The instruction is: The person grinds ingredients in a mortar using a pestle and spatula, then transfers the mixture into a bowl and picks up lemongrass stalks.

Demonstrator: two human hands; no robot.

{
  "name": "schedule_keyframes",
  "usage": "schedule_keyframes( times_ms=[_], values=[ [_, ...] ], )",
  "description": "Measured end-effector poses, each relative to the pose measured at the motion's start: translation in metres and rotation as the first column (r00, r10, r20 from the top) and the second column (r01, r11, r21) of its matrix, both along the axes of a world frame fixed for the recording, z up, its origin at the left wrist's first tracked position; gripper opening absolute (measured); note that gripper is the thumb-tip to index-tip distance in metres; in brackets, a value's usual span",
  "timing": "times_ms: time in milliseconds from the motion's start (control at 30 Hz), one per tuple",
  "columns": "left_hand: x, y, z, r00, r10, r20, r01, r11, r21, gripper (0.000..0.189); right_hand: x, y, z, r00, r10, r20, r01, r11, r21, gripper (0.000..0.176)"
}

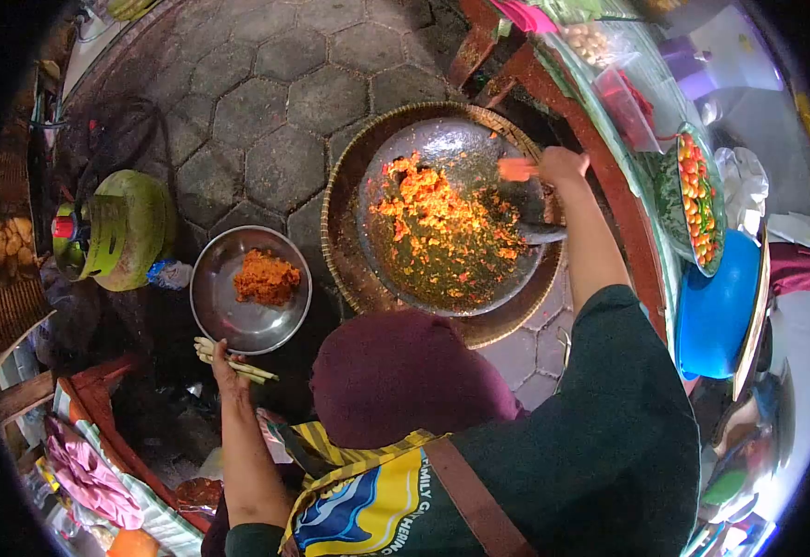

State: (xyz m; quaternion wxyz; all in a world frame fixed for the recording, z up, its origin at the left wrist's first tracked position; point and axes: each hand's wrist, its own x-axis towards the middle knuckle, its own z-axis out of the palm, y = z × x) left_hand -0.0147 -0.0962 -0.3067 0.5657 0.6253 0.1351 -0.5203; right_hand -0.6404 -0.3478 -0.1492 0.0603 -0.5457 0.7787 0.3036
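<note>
My left hand is closed around several pale stalks that look like lemongrass, beside the near rim of a metal bowl. A mound of orange-red paste lies in that bowl. My right hand is above the right side of a wide stone mortar, gripping a blurred, flat orange-red piece whose kind I cannot make out. Coarse orange-red paste is spread over the mortar's left and middle. A dark stone pestle leans on its right rim, apart from my hand.
A woven tray surrounds the mortar on hexagonal paving. A green gas cylinder stands at left. On the right-hand table are a plate of chillies, a clear plastic box and a blue basin.
</note>
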Motion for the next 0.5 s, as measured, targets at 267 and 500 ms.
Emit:
schedule_keyframes(
  times_ms=[267, 500],
  values=[
    [-0.008, -0.003, -0.004, 0.97, -0.181, 0.16, 0.169, 0.982, 0.086, 0.016, 0.056, 0.012, -0.049, 0.895, 0.399, 0.199, -0.423, 0.901, 0.099, 0.024],
    [0.001, -0.005, -0.012, 0.966, -0.166, 0.196, 0.129, 0.974, 0.186, 0.02, 0.031, -0.012, -0.017, 0.999, -0.04, -0.022, 0.035, 0.98, -0.195, 0.026]
  ],
)
